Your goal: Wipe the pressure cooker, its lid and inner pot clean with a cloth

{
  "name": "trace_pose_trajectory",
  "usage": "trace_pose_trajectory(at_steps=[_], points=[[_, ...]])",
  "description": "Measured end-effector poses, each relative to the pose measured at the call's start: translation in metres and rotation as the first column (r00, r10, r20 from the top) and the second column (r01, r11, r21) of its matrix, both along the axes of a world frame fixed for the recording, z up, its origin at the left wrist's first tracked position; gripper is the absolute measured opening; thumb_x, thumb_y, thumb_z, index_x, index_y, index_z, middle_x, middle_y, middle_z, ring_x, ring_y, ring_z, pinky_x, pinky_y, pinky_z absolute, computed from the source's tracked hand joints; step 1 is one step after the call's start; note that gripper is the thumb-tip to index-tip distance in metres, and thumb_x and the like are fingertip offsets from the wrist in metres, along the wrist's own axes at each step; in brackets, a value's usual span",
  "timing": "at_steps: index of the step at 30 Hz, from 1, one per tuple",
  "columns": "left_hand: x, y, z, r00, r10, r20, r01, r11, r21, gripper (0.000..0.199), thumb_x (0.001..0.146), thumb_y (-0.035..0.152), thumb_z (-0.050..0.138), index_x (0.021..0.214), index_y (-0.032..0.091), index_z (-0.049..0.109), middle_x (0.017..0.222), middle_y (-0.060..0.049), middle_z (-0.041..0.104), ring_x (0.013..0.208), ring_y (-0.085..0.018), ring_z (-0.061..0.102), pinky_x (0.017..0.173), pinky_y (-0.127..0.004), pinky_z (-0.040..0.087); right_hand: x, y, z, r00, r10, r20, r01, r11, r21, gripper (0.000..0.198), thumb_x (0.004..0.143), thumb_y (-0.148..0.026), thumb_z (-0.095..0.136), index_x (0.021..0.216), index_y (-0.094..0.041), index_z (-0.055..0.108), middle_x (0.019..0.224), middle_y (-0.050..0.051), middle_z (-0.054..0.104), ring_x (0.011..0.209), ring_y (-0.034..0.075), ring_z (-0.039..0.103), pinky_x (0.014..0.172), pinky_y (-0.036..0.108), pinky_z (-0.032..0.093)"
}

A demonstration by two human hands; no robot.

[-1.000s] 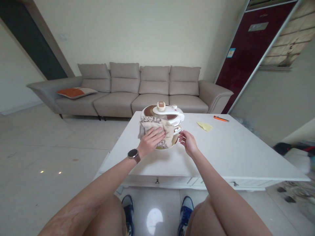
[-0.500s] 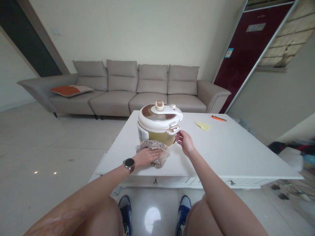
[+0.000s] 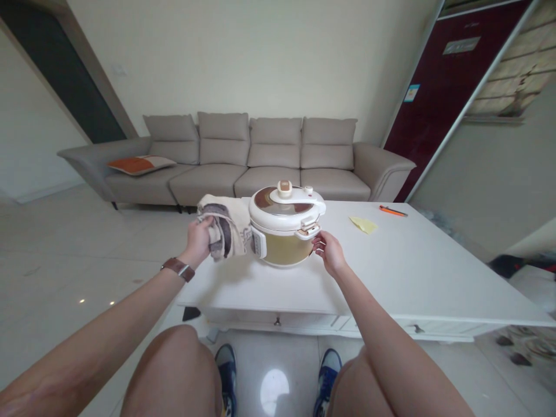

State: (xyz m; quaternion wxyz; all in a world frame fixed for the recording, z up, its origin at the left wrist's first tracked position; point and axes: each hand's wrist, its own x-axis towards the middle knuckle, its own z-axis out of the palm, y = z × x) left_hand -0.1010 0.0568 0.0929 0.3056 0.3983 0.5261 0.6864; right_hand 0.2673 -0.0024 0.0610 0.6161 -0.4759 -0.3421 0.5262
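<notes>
"On the white table (image 3: pixel 391 272), toward its left end, where does the cooker (image 3: pixel 282 223) sit from each hand?"

"Between the 2. The left hand (image 3: pixel 198 238) is off its left side, and the right hand (image 3: pixel 329 252) is at its right side, below the side handle (image 3: pixel 308 231). The right is the nearer."

"And the cloth (image 3: pixel 228 226)?"

"In the left hand, fingers folded tight around its left edge. It hangs bunched above the table, with no clear long axis. Its right edge is just beside the control panel (image 3: pixel 259 243); I can't tell whether they touch."

"So the relation that counts is cloth to panel?"

"I'd judge so: the cooker lies straight to the right of the cloth, and nothing stands in that gap. The cooker is upright and round, lid on, and its lid handle (image 3: pixel 304 198) runs toward the right-hand side."

"What about the right fingers?"

"Half curled, loosely parted. Whether they have hold of the cooker's edge or only rest near it, I can't tell."

"Anything in the way?"

"Not that I see. 1 yellow piece (image 3: pixel 364 225) and 1 orange cutter (image 3: pixel 393 211) lie off to the right, the cutter farther. Behind the table is the sofa (image 3: pixel 269 179), 1 cushion (image 3: pixel 141 165) on its left end."
</notes>
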Motion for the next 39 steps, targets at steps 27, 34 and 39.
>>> trace_pose_trajectory(at_steps=[27, 34, 39], points=[[0.169, 0.053, 0.107, 0.245, 0.014, -0.969, 0.424, 0.898, 0.12, 0.03, 0.094, 0.035, 0.061, 0.119, 0.024, 0.075, 0.125, -0.01, 0.075, 0.119, -0.028, 0.067, 0.102, -0.035, 0.047, 0.01, -0.007, -0.001, 0.999, 0.009, 0.039, -0.009, 1.0, -0.001, 0.021, 0.073, -0.041, 0.065, 0.076, -0.021, 0.069, 0.072, 0.001, 0.065, 0.058, 0.012, 0.056, 0.054, 0.026, 0.037], [0.179, 0.074, 0.117, 0.506, -0.118, -0.854, 0.219, 0.976, -0.005, 0.031, 0.097, 0.035, 0.057, 0.116, 0.022, 0.077, 0.115, -0.012, 0.079, 0.106, -0.028, 0.072, 0.085, -0.031, 0.05, 0.013, -0.006, -0.003, 0.998, 0.0, 0.058, 0.0, 1.0, -0.01, 0.021, 0.072, -0.041, 0.064, 0.077, -0.021, 0.069, 0.072, 0.002, 0.065, 0.059, 0.013, 0.056, 0.054, 0.026, 0.037], [0.171, 0.073, 0.113, 0.388, -0.098, -0.916, 0.395, 0.916, 0.069, 0.031, 0.094, 0.038, 0.064, 0.119, 0.025, 0.077, 0.122, -0.01, 0.078, 0.113, -0.027, 0.069, 0.095, -0.03, 0.047, 0.014, -0.008, -0.002, 0.997, 0.013, 0.075, -0.013, 1.0, -0.001, 0.021, 0.072, -0.041, 0.064, 0.077, -0.021, 0.07, 0.074, 0.002, 0.066, 0.06, 0.013, 0.057, 0.054, 0.026, 0.038]])
